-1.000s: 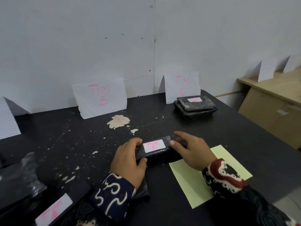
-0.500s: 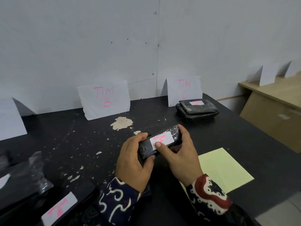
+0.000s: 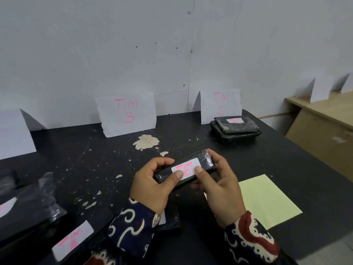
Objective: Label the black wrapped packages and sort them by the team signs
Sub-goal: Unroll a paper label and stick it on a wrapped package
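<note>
head view: a black table (image 3: 286,161) with chipped, flaking paint runs back to a pale wall. a paper sign reading "tim b" (image 3: 127,113) leans on the wall at the far middle, and a sign reading "tim c" (image 3: 220,105) stands far right. just in front of the tim c sign lies a stack of black wrapped packages (image 3: 236,129), the top one bearing a white label. a yellow sheet (image 3: 267,199) lies flat on the near right of the table, its near-left corner covered by the right hand. at near left lies another black package with a "tim b" label (image 3: 73,240), and more black plastic (image 3: 28,203) is heaped beyond it. a wooden desk (image 3: 324,127) stands to the far right with white papers on it.

a third sign (image 3: 13,134) at far left is cut off by the frame edge and its writing cannot be read. the near-left packages are blurred and partly cut off. a dark package under the left wrist is mostly hidden.

the held package (image 3: 205,160) is lifted above the table centre, between both hands, its long axis running near-left to far-right, label "tim c" (image 3: 186,168) facing up. the left hand (image 3: 152,185) grips its left end, fingers curled round it, thumb on the label. the right hand (image 3: 219,190) grips the right end, thumb pressing the label's edge.
</note>
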